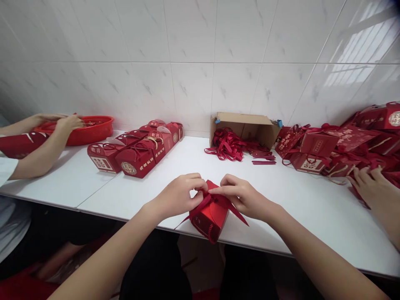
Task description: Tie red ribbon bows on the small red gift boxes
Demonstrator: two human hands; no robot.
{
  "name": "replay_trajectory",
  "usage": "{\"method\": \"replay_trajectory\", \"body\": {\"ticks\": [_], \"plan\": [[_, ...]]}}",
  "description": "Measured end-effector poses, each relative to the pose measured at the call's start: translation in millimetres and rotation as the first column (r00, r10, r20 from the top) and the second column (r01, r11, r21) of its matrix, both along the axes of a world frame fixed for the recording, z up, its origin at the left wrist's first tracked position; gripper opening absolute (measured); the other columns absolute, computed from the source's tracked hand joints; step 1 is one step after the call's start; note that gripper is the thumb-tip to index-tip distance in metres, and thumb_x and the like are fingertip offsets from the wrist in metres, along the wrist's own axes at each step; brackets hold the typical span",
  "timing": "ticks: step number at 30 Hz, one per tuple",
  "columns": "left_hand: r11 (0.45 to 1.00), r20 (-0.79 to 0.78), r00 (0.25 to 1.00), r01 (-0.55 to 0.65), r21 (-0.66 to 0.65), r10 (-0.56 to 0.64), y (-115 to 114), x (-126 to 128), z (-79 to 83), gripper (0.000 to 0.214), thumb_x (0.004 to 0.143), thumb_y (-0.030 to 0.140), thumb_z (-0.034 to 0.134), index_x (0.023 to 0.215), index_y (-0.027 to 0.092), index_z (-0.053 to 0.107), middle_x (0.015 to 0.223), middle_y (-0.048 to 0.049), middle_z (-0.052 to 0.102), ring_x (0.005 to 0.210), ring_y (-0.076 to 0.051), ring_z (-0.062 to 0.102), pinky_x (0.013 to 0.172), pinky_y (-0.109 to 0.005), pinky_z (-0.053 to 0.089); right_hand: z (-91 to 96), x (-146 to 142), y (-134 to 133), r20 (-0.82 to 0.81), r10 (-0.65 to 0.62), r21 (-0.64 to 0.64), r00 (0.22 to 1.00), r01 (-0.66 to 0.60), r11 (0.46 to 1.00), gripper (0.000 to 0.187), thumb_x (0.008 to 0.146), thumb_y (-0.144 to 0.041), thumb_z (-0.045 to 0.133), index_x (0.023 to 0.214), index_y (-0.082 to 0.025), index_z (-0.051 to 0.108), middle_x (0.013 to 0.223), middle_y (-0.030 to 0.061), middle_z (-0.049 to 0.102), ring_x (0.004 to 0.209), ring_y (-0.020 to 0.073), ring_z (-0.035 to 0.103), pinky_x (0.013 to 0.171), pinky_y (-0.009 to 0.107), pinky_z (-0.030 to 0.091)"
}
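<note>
A small red gift box [208, 218] sits at the table's front edge, directly before me. Dark red ribbon [201, 205] is looped across its top, with tails hanging down on both sides. My left hand [183, 192] pinches the ribbon at the upper left of the box, thumb and fingers pressed together. From the other side my right hand [242, 195] has its index finger laid against the middle of the ribbon, fingers curled around part of it. The exact grip under the right fingers is partly hidden.
Finished-looking red boxes [136, 160] stand in rows left of centre. A cardboard box [246, 121] spills red ribbons [226, 143] behind my work. More red boxes [318, 143] are piled at right, beside another person's hand [371, 183]. Another person's hands reach into a red basin [103, 129].
</note>
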State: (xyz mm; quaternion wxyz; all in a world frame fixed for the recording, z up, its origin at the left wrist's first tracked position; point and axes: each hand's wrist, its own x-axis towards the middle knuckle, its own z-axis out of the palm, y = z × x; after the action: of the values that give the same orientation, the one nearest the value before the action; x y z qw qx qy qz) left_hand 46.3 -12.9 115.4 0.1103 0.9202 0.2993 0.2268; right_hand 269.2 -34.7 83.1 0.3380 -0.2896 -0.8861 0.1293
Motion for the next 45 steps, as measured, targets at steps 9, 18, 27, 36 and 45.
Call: {"method": "replay_trajectory", "body": {"ticks": [9,18,27,36,45], "plan": [[0.965,0.054,0.997,0.067,-0.255,-0.055,14.6,-2.2,-1.2,0.016,0.075,0.009,0.04,0.077,0.02,0.052,0.09,-0.0026,0.054,0.087,-0.017,0.052,0.08,-0.029,0.046,-0.4,-1.7,-3.0,0.101,0.012,0.032,0.995,-0.015,0.999,0.045,0.085,-0.003,0.042,0.114,-0.029,0.065,0.086,0.0045,0.046,0.075,0.0134,0.048,0.066,0.027,0.048],[0.89,0.175,0.984,0.114,-0.442,-0.039,16.4,9.8,-1.6,0.004,0.08,0.02,0.045,0.075,0.021,0.045,0.092,-0.0028,0.053,0.093,-0.018,0.05,0.08,-0.032,0.047,-4.3,-0.9,-1.1,0.093,0.022,-0.018,0.995,-0.021,1.0,0.043,0.084,-0.003,0.045,0.111,-0.029,0.066,0.089,0.0044,0.044,0.078,0.0135,0.047,0.069,0.026,0.048],[0.863,0.367,0.929,0.145,-0.484,0.05,5.9,17.7,-17.7,0.02,0.081,0.023,0.055,0.07,0.02,0.038,0.086,-0.0029,0.059,0.086,-0.015,0.054,0.083,-0.032,0.046,-6.7,1.2,-2.5,0.093,0.033,-0.012,0.995,-0.032,0.999,0.046,0.084,-0.001,0.043,0.11,-0.032,0.065,0.087,0.0034,0.041,0.077,0.0134,0.045,0.066,0.025,0.045],[0.829,0.442,0.882,0.12,-0.546,0.163,-1.3,13.9,-22.6,0.027,0.075,0.021,0.063,0.061,0.019,0.04,0.078,-0.0025,0.066,0.088,-0.018,0.059,0.083,-0.033,0.046,-15.9,0.2,-1.2,-0.2,0.005,-0.068,0.98,-0.019,0.998,0.018,0.09,-0.011,0.04,0.092,-0.022,0.053,0.084,0.0041,0.053,0.073,0.0141,0.05,0.065,0.029,0.045],[0.824,0.451,0.862,0.071,-0.563,0.233,-2.9,13.9,-31.8,0.009,0.07,0.022,0.069,0.07,0.016,0.063,0.085,-0.0057,0.068,0.099,-0.022,0.061,0.086,-0.033,0.046,-23.8,-3.8,-3.7,-0.388,-0.137,-0.287,0.911,0.022,0.958,0.006,0.091,-0.022,0.047,0.084,-0.022,0.046,0.082,0.0012,0.051,0.067,0.0116,0.049,0.055,0.024,0.046]]}}
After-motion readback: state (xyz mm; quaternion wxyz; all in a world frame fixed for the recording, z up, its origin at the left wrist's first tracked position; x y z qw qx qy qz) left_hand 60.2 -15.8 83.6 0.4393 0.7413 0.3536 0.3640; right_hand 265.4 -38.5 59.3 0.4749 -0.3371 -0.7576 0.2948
